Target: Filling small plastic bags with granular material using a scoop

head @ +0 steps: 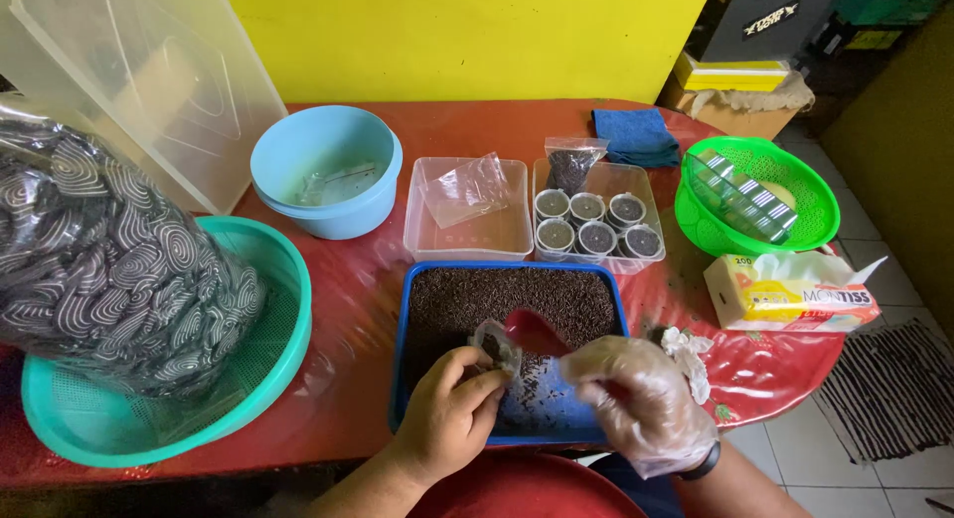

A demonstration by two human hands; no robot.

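The bare left hand [449,409] pinches a small clear bag [494,341] by its mouth, thumb and fingers closed on the plastic, and holds it over the blue tray [400,329]. The right hand [641,394], in a loose clear glove, is closed on the handle of a red scoop [534,331], whose bowl sits just beside the bag's opening. Both hands work above the near end of the tray, which is filled with dark brown sprinkles [507,294]; a bare patch of blue bottom shows under the hands.

Just right of the gloved hand lies a crumpled tissue [686,349] on the red table [358,379]. Beyond the tray stand two clear tubs side by side: the left tub [427,242] holds an empty clear bag, the right tub [648,205] holds six small round cups [594,238] with lids on and a small bag of sprinkles leaning at its far wall. A folded blue cloth [636,135] lies behind that. To the right are a green basket [810,195] and, nearer, a yellow-and-white tissue box [790,299].

On the left, a blue bowl [328,195] stands near the tubs. Closer in, a teal basket [268,379] carries a big clear sack of black-and-white swirl pieces [109,269]. A clear lid [149,71] leans behind it against the yellow wall [467,36].
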